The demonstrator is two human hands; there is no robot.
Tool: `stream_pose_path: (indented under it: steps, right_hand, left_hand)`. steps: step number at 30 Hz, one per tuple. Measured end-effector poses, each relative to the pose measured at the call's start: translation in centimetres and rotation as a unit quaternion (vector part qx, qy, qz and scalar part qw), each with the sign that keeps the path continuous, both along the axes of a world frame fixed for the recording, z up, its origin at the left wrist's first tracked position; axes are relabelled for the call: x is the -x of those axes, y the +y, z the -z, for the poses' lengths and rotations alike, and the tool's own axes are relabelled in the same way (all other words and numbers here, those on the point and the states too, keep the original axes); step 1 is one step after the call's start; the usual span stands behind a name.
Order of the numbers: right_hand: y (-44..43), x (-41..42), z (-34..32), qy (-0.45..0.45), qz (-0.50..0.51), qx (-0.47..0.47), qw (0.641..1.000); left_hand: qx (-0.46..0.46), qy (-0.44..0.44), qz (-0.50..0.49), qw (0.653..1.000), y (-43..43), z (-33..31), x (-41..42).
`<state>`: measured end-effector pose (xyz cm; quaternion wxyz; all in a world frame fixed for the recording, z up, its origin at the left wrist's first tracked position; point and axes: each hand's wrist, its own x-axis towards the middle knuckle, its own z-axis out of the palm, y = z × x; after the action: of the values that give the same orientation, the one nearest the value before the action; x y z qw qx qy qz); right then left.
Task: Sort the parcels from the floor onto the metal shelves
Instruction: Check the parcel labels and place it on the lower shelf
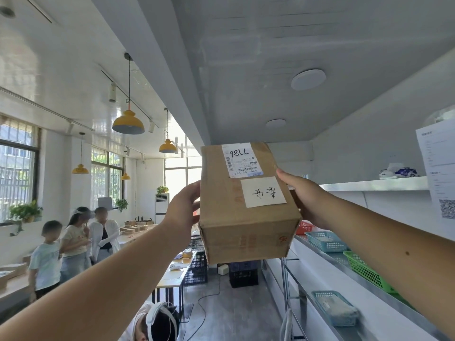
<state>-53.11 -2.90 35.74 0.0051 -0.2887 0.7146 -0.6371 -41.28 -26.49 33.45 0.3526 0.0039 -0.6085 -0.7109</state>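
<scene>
I hold a brown cardboard parcel (236, 217) raised high in front of me, between both hands. It carries a white shipping label and a handwritten paper note on its upper face. My left hand (183, 209) presses against its left side. My right hand (301, 193) grips its right side. The metal shelves (369, 186) run along the right wall, with an upper shelf near the parcel's height and lower shelves below.
Teal (325, 241), green (364, 269) and red baskets sit on the lower shelves. Black crates (242, 274) stand on the floor ahead. A person with a headset crouches below (157, 321). Three people stand at tables on the left (73, 244). Papers hang at the right.
</scene>
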Motion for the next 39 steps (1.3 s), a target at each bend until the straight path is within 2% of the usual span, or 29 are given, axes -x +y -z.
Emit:
stream_pose_path:
  steps: [7, 18, 25, 32, 39]
  right_hand:
    - [-0.6, -0.3, 0.6, 0.004, -0.004, 0.023, 1.000]
    - [-1.5, 0.2, 0.5, 0.010, -0.014, 0.022, 1.000]
    - [-1.6, 1.0, 0.8, 0.000, -0.098, 0.027, 0.995]
    - [-1.5, 1.0, 1.4, 0.032, -0.114, -0.053, 0.992]
    - [-1.4, 1.0, 1.3, 0.105, -0.067, 0.003, 0.992]
  left_hand:
    - [-0.016, -0.017, -0.001, 1.000, 0.4, -0.1, -0.1]
    - [-0.017, 0.006, -0.027, 0.999, -0.4, -0.1, 0.8]
    - [0.006, 0.019, -0.011, 1.000, -0.5, -0.4, 1.1]
    - [0.058, 0.038, -0.028, 0.997, -0.5, -0.3, 1.2]
    - [0.098, 0.036, -0.061, 0.993, -1.4, 0.1, 0.8]
